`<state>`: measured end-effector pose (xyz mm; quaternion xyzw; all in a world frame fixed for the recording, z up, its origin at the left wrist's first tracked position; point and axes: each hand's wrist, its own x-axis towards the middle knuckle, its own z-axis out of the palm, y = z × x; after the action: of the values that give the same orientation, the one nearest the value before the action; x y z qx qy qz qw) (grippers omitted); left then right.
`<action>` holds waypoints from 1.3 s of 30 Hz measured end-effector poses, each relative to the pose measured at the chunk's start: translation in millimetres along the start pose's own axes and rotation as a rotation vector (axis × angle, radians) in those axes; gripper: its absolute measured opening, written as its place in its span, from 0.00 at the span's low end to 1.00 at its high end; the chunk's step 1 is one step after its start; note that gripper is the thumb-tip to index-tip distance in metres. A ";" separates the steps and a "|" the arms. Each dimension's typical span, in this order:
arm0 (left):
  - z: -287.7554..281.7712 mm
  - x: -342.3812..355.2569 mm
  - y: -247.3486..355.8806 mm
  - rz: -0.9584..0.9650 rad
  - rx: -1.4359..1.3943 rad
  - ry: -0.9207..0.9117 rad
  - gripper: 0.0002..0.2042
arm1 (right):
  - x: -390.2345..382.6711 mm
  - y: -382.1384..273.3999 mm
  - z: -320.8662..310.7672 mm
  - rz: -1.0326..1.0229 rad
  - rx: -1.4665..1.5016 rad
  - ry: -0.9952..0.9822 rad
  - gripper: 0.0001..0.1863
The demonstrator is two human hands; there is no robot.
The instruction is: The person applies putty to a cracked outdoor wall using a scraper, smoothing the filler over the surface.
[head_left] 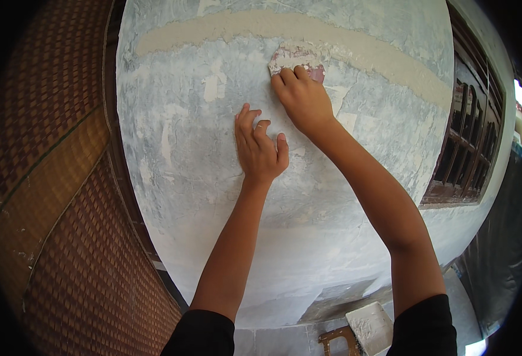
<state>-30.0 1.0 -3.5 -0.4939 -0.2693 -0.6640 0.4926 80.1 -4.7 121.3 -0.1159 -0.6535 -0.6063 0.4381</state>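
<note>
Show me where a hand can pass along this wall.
Free: the wall between the forearms, and the stretch between the left hand and the woven panel. Crowded: at the right hand, gripping a smeared scraper by the beige band.

White tray (382,334) overlaps brown frame (334,333) on grey floor (264,342).

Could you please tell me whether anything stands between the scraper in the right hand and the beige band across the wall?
Nothing visible does: the right hand holds the smeared scraper at the lower edge of the beige band, with the left hand lower, off to the left.
</note>
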 end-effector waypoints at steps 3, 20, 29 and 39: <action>-0.5 0.9 -0.6 0.003 -0.005 -0.006 0.15 | 1.7 -3.4 -2.1 0.005 0.035 -0.072 0.05; 1.9 -1.2 -2.6 0.010 0.020 -0.020 0.15 | -14.2 17.2 -82.0 0.291 0.344 -0.050 0.12; 0.8 -1.2 -3.0 0.023 0.038 -0.033 0.15 | 39.8 162.6 -115.4 0.517 0.544 -0.183 0.15; 0.6 0.8 -2.8 0.035 0.054 -0.006 0.14 | 30.4 185.6 -40.9 0.827 0.974 -0.310 0.14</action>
<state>-32.3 2.2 -2.2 -0.4872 -0.2799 -0.6464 0.5162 206.5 -8.6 266.5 -0.2317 -0.8104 0.0011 0.5382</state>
